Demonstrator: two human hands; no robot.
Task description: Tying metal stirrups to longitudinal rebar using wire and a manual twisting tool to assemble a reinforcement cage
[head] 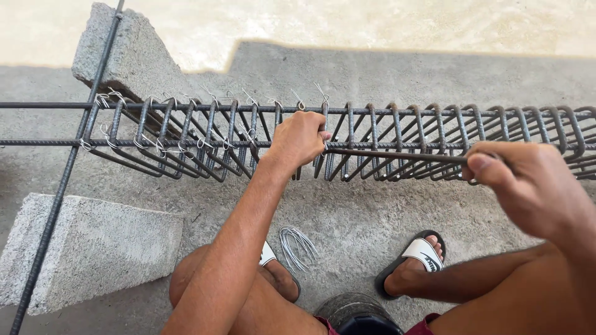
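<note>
Sitting over bundle of wire ties point(297, 247) on floor | right hand point(535, 186) fingers curled around thin rod point(397, 156) | left hand point(300, 138) fist closed at rebar cage point(347, 139) joint | advice: keep rod level, twist tie snug.

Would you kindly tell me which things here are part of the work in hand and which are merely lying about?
In use:
left hand on rebar cage
right hand holding thin rod
wire ties

Lying about:
wire bundle
concrete blocks
loose rebar

Ribbed dark steel rebar cage point(385, 133) — rough grey concrete blocks point(87, 248).
</note>
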